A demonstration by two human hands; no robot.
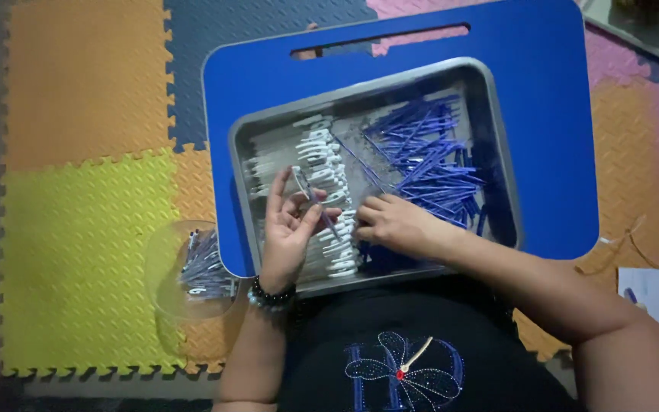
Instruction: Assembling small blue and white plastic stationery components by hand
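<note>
- My left hand [290, 221] sits over the near left part of the metal tray [497, 145], palm turned up toward me, fingers loosely curled.
- Between its thumb and fingers I hold a slim pen part [316, 204], which slants from far left to near right across my fingertips.
- My right hand [392, 221] lies just to the right of it, palm down, fingers bent and resting on the tray's contents near the middle; I cannot tell whether it pinches anything.
- The two hands are close together, almost touching at the fingertips.
- A row of white pen pieces [328, 172] runs from far to near down the tray, directly under and beyond my left fingers.
- A heap of blue pen tubes [425, 156] fills the right half of the tray, just beyond my right hand.
- The tray rests on a blue lap board [551, 84] with a slot handle at its far edge.
- To the left of the board, near my left wrist, a clear plastic container [169, 271] holds a small bundle of finished pens [204, 267] on the coloured foam mats [78, 152].
- A beaded bracelet [270, 296] circles my left wrist.
</note>
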